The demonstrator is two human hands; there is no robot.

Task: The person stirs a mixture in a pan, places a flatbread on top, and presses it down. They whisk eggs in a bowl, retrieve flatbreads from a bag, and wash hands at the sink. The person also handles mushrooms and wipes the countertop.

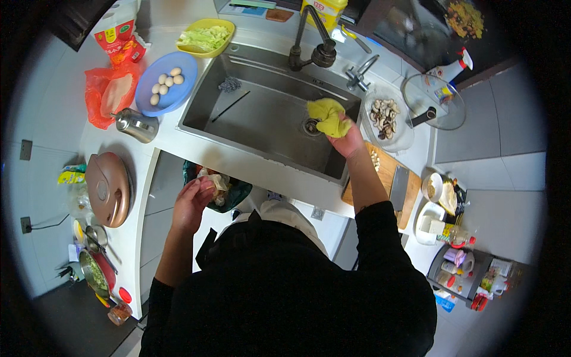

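Note:
A yellow-green cloth (329, 117) hangs bunched from my right hand (348, 138), over the right end of the steel sink (267, 129) and beside its drain (311, 127). My left hand (192, 198) has its fingers loosely curled and seems to hold nothing; it is above the near edge of a dark green-lined waste bin (236, 196) with crumpled scraps inside. In the sink lie a thin black stick (230, 106) and a steel-wool scrubber (229, 85). A black faucet (323, 53) and a small chrome tap (357, 78) stand behind it.
Left of the sink are a blue bowl (178, 96) with several eggs, a yellow basket (229, 33) of lettuce and a steel pitcher (139, 126). To the right stand a glass dish (406, 134) of sliced mushrooms and a cutting board (412, 192) with a cleaver (398, 187).

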